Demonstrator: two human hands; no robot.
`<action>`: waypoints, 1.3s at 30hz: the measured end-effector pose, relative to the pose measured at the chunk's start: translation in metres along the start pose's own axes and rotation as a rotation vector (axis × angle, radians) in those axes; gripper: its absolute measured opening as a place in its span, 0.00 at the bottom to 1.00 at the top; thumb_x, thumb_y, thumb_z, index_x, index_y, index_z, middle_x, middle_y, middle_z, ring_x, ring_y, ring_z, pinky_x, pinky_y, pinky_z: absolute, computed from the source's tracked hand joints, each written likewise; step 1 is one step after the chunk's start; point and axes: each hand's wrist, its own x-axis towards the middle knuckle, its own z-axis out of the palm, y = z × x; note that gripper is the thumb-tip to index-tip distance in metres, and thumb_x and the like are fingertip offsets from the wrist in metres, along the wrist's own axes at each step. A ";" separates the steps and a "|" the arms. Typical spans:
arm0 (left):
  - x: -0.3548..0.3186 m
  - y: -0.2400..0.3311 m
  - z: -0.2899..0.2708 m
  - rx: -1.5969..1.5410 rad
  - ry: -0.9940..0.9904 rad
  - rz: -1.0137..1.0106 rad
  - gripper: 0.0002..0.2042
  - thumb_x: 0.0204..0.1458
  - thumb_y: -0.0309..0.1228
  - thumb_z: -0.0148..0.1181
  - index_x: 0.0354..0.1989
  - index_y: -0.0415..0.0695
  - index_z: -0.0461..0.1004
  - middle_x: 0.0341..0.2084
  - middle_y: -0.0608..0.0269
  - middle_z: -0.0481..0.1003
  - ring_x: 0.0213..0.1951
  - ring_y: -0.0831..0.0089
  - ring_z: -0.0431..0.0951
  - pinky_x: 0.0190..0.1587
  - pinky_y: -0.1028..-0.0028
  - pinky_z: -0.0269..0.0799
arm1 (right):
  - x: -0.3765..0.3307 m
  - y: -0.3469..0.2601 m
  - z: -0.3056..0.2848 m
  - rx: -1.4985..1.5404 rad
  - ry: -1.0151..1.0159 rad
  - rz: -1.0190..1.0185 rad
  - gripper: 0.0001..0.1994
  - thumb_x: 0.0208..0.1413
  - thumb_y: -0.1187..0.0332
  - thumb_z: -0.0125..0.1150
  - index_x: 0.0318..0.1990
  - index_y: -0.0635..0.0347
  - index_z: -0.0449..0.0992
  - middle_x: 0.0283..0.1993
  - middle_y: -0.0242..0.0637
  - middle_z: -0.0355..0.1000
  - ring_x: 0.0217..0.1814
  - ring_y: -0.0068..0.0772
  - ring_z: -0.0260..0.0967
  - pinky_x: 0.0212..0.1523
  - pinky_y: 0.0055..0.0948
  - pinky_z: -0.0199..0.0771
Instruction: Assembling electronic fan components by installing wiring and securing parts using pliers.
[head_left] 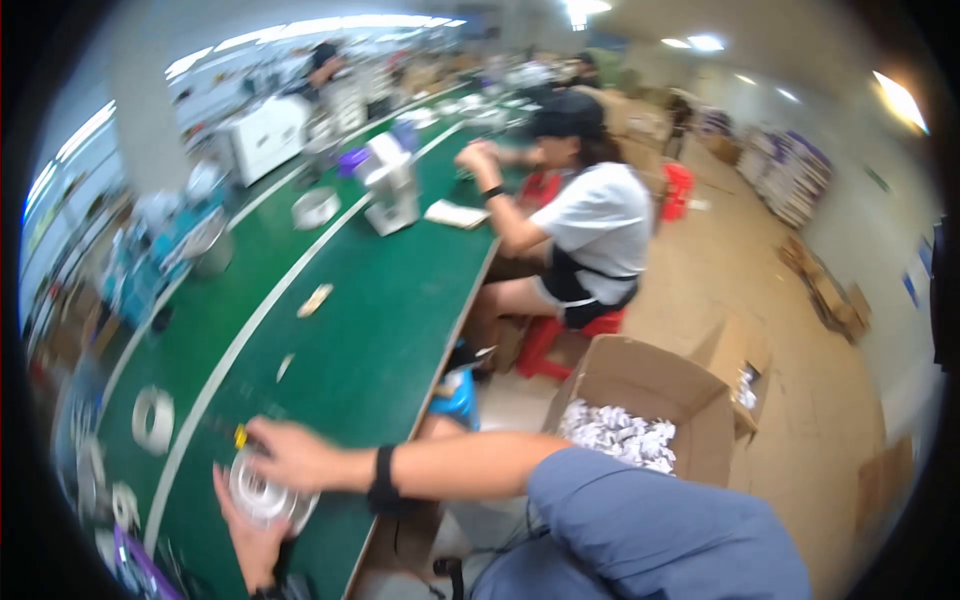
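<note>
On the green table's near left part lies a round, clear-and-whitish part (262, 490) with rings toward its middle; motion blur hides its details. My left hand (250, 530) is curled round its left and near side, gripping it. Above the part's far right edge, my right hand (295, 455) comes across with bent fingers. A small yellow thing (240, 437) shows at its fingertips, seemingly pinched there, and its kind is too blurred to make out.
A white ring-shaped roll (153, 421) lies left of my hands on the green table (370, 300). Farther along, a co-worker (590, 220) sits at the edge on a red stool. At my right stands a cardboard box (650, 375) of crumpled white pieces.
</note>
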 end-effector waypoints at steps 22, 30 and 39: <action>0.007 0.031 0.035 0.408 -0.247 0.117 0.62 0.27 0.50 0.82 0.75 0.45 0.53 0.70 0.52 0.60 0.72 0.52 0.58 0.74 0.45 0.43 | 0.028 -0.123 -0.127 -1.064 -0.720 -0.176 0.26 0.47 0.64 0.69 0.57 0.56 0.78 0.41 0.46 0.74 0.50 0.52 0.73 0.50 0.46 0.75; 0.004 0.030 0.038 0.440 -0.236 0.191 0.56 0.28 0.46 0.83 0.71 0.45 0.61 0.68 0.48 0.59 0.70 0.47 0.59 0.72 0.54 0.52 | 0.032 -0.139 -0.114 -1.122 -0.853 -0.156 0.20 0.48 0.60 0.68 0.48 0.57 0.84 0.38 0.49 0.78 0.46 0.54 0.77 0.47 0.46 0.79; 0.003 0.032 0.039 0.359 -0.235 0.147 0.53 0.29 0.43 0.83 0.70 0.45 0.63 0.68 0.46 0.57 0.68 0.44 0.61 0.69 0.55 0.63 | 0.051 -0.152 -0.091 -1.262 -1.046 0.074 0.22 0.49 0.56 0.68 0.48 0.61 0.83 0.36 0.53 0.79 0.43 0.56 0.78 0.45 0.47 0.77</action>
